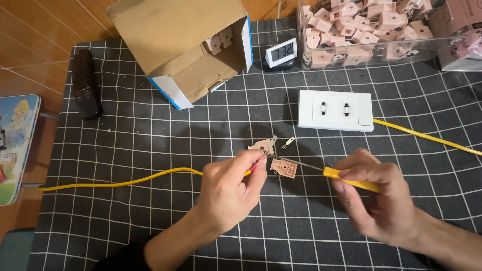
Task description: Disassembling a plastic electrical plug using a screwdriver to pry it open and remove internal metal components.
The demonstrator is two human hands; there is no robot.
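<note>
My left hand (232, 189) pinches the stripped end of a yellow cable (120, 182) that runs off to the left, holding it at a small pink plug half (284, 167) lying on the checked mat. My right hand (377, 195) grips a yellow-handled screwdriver (350, 180) whose thin shaft points left toward that pink piece. A second pink shell piece (263, 145) and a small metal pin (287, 143) lie just beyond, on the mat.
A white wall socket plate (335, 110) with a yellow cord (427, 137) sits behind. An open cardboard box (186, 47), a small digital clock (281, 52), a clear bin of pink plug parts (366, 30), a black remote (85, 83) and a tin (15, 145) surround the black grid mat (150, 226).
</note>
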